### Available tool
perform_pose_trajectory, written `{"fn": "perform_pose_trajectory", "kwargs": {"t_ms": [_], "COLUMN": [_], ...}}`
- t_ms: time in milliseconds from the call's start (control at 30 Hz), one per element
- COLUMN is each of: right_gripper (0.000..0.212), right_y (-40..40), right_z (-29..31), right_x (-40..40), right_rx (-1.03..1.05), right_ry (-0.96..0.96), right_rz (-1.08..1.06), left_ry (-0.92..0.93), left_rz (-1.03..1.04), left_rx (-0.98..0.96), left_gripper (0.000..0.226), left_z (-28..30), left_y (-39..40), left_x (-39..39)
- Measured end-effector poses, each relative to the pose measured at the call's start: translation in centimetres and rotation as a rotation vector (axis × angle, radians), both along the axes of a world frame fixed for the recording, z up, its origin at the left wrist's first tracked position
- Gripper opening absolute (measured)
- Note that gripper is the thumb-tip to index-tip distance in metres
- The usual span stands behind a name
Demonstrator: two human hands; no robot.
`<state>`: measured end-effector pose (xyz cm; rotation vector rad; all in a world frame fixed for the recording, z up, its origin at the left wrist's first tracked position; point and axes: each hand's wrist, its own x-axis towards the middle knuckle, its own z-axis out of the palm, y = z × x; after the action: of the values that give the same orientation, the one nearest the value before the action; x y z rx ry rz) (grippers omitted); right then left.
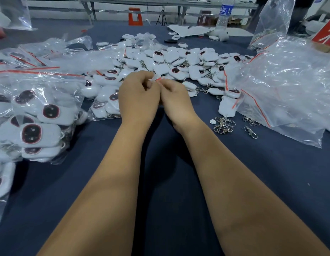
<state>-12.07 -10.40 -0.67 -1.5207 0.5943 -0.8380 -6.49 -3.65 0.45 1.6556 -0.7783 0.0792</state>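
Place: a packing workshop.
Stock: a heap of identical white key fobs (171,60) just beyond the fingers (148,78).
Packaging: empty clear zip bags (289,85) piled to their right, filled bags (36,111) to their left.
Parts: loose metal clasps (223,124) near, right.
Furniture: cloth-covered bench (271,172); more long tables (142,1) far behind.

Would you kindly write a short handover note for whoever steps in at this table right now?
Left hand pinches the small clear plastic bag with a red seal strip above the dark blue tablecloth. Right hand pinches the same bag from the other side; its contents are hidden.
Done: clear bags filled with white fobs lie at the left.
Left to do: loose heap of white rounded plastic fobs with dark oval faces beyond the hands; pile of empty clear bags at the right. Silver metal clasps lie loose by the right forearm.
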Motion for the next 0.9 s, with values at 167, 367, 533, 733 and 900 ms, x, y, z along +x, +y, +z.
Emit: {"fn": "perform_pose_trajectory", "kwargs": {"t_ms": [167,367,533,733,900], "right_gripper": [0.032,0.032,0.047,0.039,0.02], "right_y": [0.1,-0.8,-1.9,-1.5,-1.4], "right_z": [-0.1,0.3,0.1,-0.6,-0.4], "right_x": [-0.3,-1.3,-1.9,-1.4,-1.7], "right_rx": [-0.25,-0.378,-0.332,-0.741,-0.711], "right_ry": [0.214,0.203,0.394,0.826,0.707], "right_rz": [0.063,-0.384,-0.303,-0.224,-0.292], "left_ry": [0.113,0.242,0.258,-0.107,-0.217], "left_rz": [0.005,0.18,0.387,0.072,-0.13], "left_rx": [-0.055,-0.324,-0.708,-0.094,0.357], "left_gripper": [0.019,0.019,0.024,0.024,0.029], "left_z": [0.0,0.5,1.5,-0.3,-1.6], "left_y": [0.1,0.5,1.5,-0.3,-0.9], "left_x": [0.4,0.8,1.6,0.1,-0.2]}}
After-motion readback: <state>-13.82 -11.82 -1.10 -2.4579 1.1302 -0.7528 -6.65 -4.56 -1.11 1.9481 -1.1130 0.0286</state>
